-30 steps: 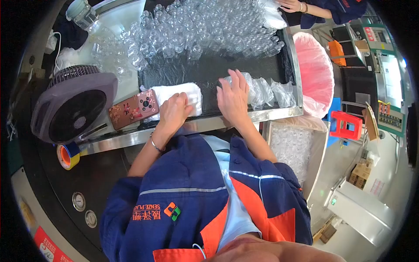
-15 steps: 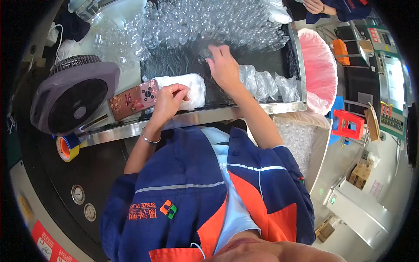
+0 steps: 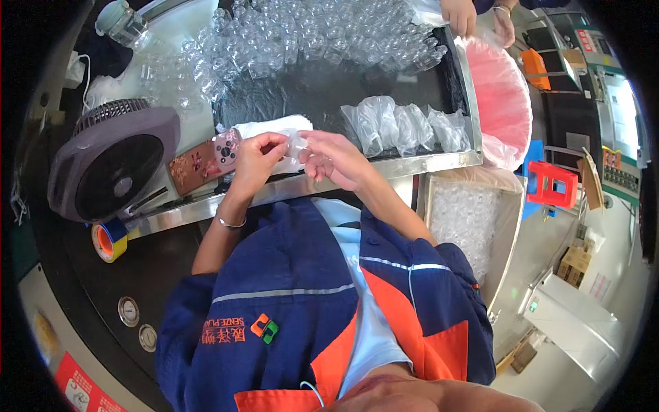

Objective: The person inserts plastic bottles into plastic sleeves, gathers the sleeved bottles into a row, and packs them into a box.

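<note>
Between my hands, over the folded white cloth [image 3: 264, 128], is a small clear plastic piece [image 3: 296, 145]. My left hand [image 3: 255, 163] pinches its left side. On the right side, my right hand [image 3: 338, 159] grips the same piece with its fingers curled. A large pile of clear plastic pieces [image 3: 309, 34] covers the far part of the dark tray [image 3: 274, 99]. Crumpled clear plastic bags [image 3: 395, 127] lie in a row to the right of my right hand. A patterned phone [image 3: 204, 163] rests left of the cloth.
A fan [image 3: 117, 165] and a tape roll [image 3: 110, 242] are at the left. The metal edge [image 3: 405, 165] runs in front. To the right stand a box of clear pieces [image 3: 463, 223], a pink-lined container [image 3: 498, 103] and a red stool [image 3: 555, 189]. A co-worker's hands [image 3: 480, 19] show at top right.
My right hand reached to the pile and came back to my left hand, and the clear piece is now between them. The co-worker's hands have moved nearer the pink-lined container.
</note>
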A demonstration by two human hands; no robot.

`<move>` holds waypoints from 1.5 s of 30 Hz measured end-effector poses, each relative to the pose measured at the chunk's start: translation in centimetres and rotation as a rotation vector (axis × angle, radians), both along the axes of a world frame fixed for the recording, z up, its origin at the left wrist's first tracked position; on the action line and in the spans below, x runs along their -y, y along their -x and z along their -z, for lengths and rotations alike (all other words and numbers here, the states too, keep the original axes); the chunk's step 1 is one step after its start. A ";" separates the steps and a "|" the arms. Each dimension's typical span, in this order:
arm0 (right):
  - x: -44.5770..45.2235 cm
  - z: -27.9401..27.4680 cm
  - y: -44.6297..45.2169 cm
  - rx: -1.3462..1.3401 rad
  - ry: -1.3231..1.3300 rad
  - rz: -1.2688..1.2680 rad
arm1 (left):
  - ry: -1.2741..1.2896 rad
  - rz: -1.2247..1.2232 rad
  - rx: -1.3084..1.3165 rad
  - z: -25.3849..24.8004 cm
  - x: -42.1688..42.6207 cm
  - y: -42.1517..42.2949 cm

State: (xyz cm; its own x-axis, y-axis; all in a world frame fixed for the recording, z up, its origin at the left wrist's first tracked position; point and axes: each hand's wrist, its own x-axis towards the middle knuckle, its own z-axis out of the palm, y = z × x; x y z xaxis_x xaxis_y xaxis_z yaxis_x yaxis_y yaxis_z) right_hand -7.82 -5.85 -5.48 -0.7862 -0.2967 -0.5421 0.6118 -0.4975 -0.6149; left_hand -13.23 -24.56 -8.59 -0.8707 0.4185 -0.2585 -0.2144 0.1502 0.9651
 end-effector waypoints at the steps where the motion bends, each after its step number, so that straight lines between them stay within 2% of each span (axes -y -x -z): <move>1: 0.0 0.4 0.2 0.000 0.046 -0.009 | -0.012 -0.002 0.005 0.0 0.1 -0.1; 3: 0.0 1.3 0.5 0.002 0.138 -0.032 | -0.054 -0.029 0.024 0.3 0.2 -0.1; 6: 0.2 1.0 0.2 -0.063 -0.057 0.021 | -0.131 -0.066 0.055 0.7 0.5 -0.1; 9: 0.6 1.4 -0.2 -0.314 -0.554 0.016 | -0.151 0.013 0.032 0.3 0.2 -0.4; 11: 1.4 2.7 -0.2 -0.330 -0.553 0.151 | -0.121 0.100 -0.016 -0.7 -1.2 -1.6; 12: 1.6 3.1 -0.1 -0.338 -0.550 0.220 | -0.087 0.138 -0.167 -1.4 -2.1 -2.3; 13: 1.5 2.7 -0.2 -0.277 -0.359 0.235 | -0.012 0.172 -0.324 -2.5 -2.4 -2.3; 15: 1.0 1.3 -0.1 -0.161 0.020 0.265 | -0.033 0.197 -0.334 -3.2 -2.6 -2.1; 18: 0.6 0.1 0.5 -0.229 0.134 0.179 | -0.075 0.234 -0.440 -2.6 -3.7 -3.4; 21: 0.3 0.6 1.2 -0.276 -0.019 0.160 | -0.092 0.205 -0.357 -2.3 -4.1 -3.3; 24: -0.4 2.2 1.8 -0.837 -0.975 0.130 | -0.048 0.119 -0.368 -1.8 -4.0 -2.3; 28: -1.1 2.7 1.0 -0.888 -1.664 0.053 | 0.288 0.122 -0.572 -1.2 -2.9 -0.6; 32: -1.9 2.4 -0.7 -0.670 -2.166 -0.143 | 0.579 0.173 -0.551 -0.4 -2.5 -0.3; 34: -2.2 0.7 -0.4 -0.694 -2.162 -0.084 | 0.666 0.221 -0.490 -0.7 -2.4 -0.2; 38: -2.8 -2.0 3.3 -0.899 -1.971 0.095 | 0.491 0.107 -0.434 0.7 -1.6 -0.3; 41: -3.6 -1.3 8.3 -1.011 -2.001 0.189 | 0.449 0.067 -0.383 0.5 -1.3 -0.4; 45: -4.1 1.0 12.1 -1.011 -2.156 0.161 | 0.442 0.064 -0.346 -0.3 -0.9 -0.3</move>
